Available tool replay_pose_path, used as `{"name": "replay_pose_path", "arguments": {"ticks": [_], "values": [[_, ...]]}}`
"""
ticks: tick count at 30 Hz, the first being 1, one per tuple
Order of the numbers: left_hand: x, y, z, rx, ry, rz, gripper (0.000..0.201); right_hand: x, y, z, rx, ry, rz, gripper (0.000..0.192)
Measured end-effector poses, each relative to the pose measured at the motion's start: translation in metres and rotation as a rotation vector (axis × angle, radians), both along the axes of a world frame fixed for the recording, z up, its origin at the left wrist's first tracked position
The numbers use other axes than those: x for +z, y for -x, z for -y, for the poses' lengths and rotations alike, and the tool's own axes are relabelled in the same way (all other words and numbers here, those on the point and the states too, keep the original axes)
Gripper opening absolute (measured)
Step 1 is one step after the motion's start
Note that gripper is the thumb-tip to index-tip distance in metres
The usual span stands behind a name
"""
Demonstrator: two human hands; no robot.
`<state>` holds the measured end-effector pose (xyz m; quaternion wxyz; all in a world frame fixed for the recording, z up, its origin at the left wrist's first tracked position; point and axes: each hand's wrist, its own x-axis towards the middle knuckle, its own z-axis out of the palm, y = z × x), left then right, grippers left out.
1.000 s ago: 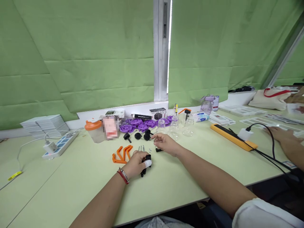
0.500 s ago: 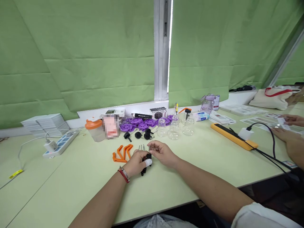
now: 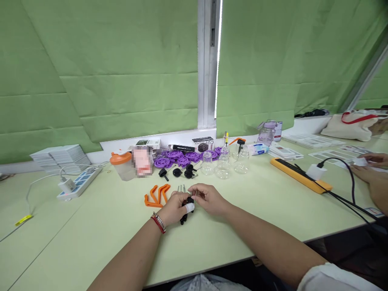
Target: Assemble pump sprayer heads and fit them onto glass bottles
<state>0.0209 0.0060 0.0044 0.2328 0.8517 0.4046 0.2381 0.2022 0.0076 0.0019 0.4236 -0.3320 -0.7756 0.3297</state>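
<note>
My left hand (image 3: 176, 208), with a white wrap on its thumb, is closed around a small black plastic part (image 3: 190, 200). More black pieces (image 3: 183, 219) show below its fingers, and thin metal rods (image 3: 181, 188) stick up behind it. Fingertips of my right hand (image 3: 209, 198) pinch a small metal spring (image 3: 190, 193) at the top of the black part, largely hidden by the fingers. Orange angled handles (image 3: 157, 195) lie left of my hands. Beyond are black round knobs with stems (image 3: 176, 172) and another spring (image 3: 195, 176).
Purple plastic wheels (image 3: 183, 157) and upturned clear cups (image 3: 222, 169) stand behind. An orange-lidded shaker (image 3: 121, 165) is at left, near a white power strip (image 3: 81, 184). A yellow power strip (image 3: 300, 174) lies at right, by another person's hands (image 3: 368, 169).
My right hand has lowered slightly, bringing the spring down onto or against the black part in my left hand. My left hand stays in place.
</note>
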Motion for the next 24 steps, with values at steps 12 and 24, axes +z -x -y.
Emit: {"name": "replay_pose_path", "arguments": {"ticks": [12, 24], "values": [[-0.002, 0.001, -0.001, 0.021, 0.024, 0.023, 0.030, -0.003, 0.005, 0.002, -0.054, 0.069, 0.052, 0.013], [0.010, 0.025, -0.004, 0.014, 0.032, -0.128, 0.042, -0.018, 0.012, -0.006, -0.140, 0.642, 0.049, 0.009]]}}
